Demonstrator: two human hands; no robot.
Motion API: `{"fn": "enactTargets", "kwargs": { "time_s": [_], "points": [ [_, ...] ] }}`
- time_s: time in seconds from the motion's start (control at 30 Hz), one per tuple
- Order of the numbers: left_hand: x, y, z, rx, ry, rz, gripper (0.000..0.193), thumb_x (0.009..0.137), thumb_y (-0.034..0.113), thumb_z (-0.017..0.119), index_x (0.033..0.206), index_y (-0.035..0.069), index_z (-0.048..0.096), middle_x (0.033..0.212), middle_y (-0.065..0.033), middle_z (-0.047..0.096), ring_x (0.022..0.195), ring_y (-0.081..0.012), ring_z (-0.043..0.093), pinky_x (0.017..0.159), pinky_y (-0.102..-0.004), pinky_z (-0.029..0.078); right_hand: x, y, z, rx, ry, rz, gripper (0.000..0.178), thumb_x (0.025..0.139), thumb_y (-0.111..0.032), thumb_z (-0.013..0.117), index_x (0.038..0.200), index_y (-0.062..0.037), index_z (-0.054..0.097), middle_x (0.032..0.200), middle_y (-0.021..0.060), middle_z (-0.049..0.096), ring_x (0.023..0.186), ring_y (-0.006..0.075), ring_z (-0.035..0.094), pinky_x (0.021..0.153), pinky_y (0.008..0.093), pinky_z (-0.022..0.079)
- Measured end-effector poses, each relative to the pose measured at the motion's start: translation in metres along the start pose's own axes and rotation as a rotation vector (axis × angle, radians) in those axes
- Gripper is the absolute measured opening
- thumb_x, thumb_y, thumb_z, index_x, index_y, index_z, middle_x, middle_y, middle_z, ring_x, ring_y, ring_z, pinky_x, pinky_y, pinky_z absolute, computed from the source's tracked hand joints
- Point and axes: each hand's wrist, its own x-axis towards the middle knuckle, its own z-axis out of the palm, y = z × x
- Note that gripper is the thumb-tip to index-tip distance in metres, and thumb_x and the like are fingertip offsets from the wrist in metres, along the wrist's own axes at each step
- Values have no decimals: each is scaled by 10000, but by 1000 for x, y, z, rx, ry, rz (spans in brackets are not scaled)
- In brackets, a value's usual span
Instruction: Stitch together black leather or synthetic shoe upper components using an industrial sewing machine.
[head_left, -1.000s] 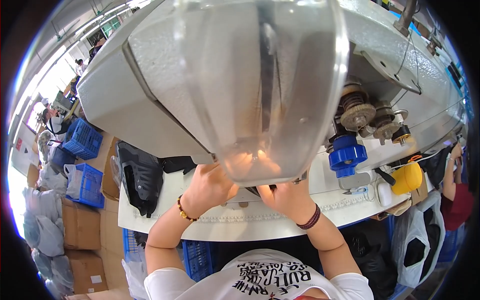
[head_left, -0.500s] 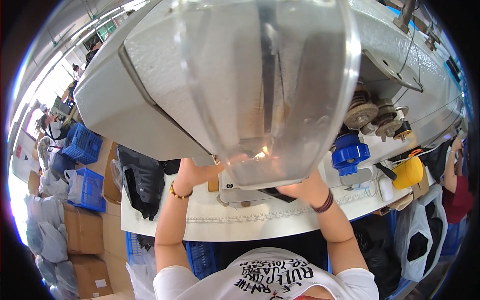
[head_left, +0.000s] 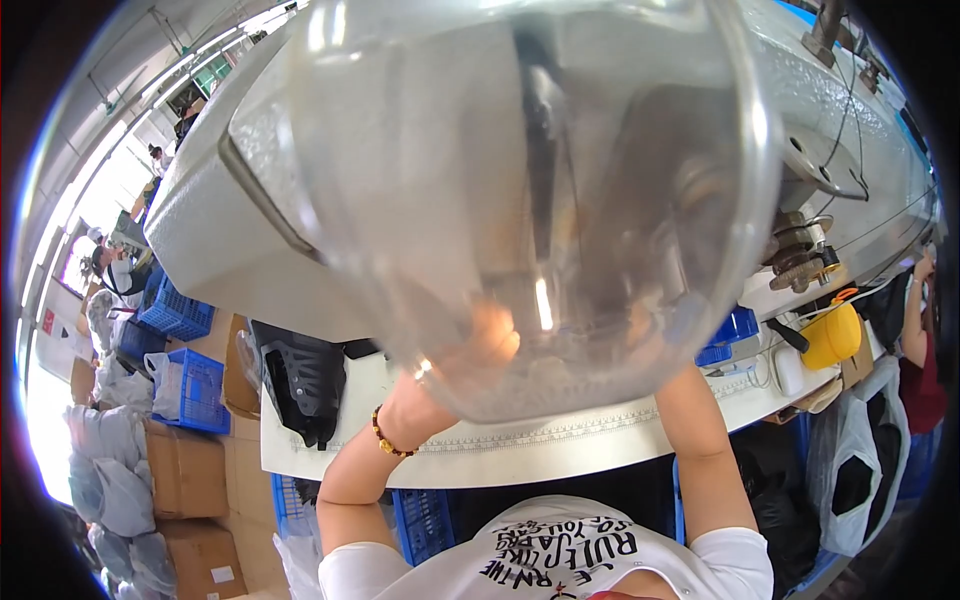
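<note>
A large pale sewing machine (head_left: 220, 240) fills the upper half of the view. In front of it, a clear plastic shield (head_left: 520, 405) stands between the camera and the machine's working area. My left hand (head_left: 432, 392), a beaded bracelet at its wrist, reaches behind the shield, and its fingers show only as a blur. My right hand (head_left: 668, 362) is also behind the shield, on the right side, with its fingers smeared from sight. Whether either hand holds anything is hidden. Both are over the white table (head_left: 500, 465), which has a ruler strip along its front.
Black shoe uppers (head_left: 300, 380) lie at the table's left end. To the right are a yellow container (head_left: 830, 335) and a blue part (head_left: 735, 330). Blue crates (head_left: 190, 390) and cardboard boxes (head_left: 185, 470) stand on the left floor. Another person's arm (head_left: 915, 320) shows far right.
My left hand has moved right and further behind the shield. The shield looks larger and blurrier, and the view has shifted. The dark piece seen by my right hand is no longer visible.
</note>
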Motion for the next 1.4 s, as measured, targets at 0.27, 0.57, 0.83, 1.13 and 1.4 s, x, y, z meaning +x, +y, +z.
{"fn": "enactTargets", "kwargs": {
  "time_s": [0.27,0.57,0.83,1.13,1.4],
  "points": [
    [10,9,-3,54,24,22,244,614,-66,624,849,-17,579,902,-124,591,842,-288,582,709,-362,512,2,0,2,53,8,35,214,706,-185,694,886,-79,648,895,110,639,839,285,616,752,406,485],
    [11,19,-2,148,-36,23,173,605,-17,606,766,-24,542,904,-162,576,874,-307,567,752,-392,504,4,1,9,100,32,57,195,710,-168,683,878,-77,645,916,112,634,844,287,614,760,416,479],
    [14,20,0,169,-23,29,143,611,-18,588,741,-18,529,874,-162,560,861,-300,561,755,-384,502,7,5,13,133,47,73,179,713,-153,673,871,-74,643,934,113,629,849,289,612,767,424,475],
    [-16,7,20,-59,212,-83,237,601,-10,645,829,-31,582,901,-144,591,821,-300,579,704,-364,498,2,-15,19,209,170,143,161,717,-136,662,863,-72,641,954,115,624,854,291,609,774,433,469],
    [-62,-60,37,-176,267,-575,300,612,77,689,892,-15,627,936,-116,621,842,-285,583,702,-366,477,-16,-92,57,-572,257,-178,94,716,-84,624,809,-75,632,1037,97,586,912,276,586,769,432,463]
  ]
}}
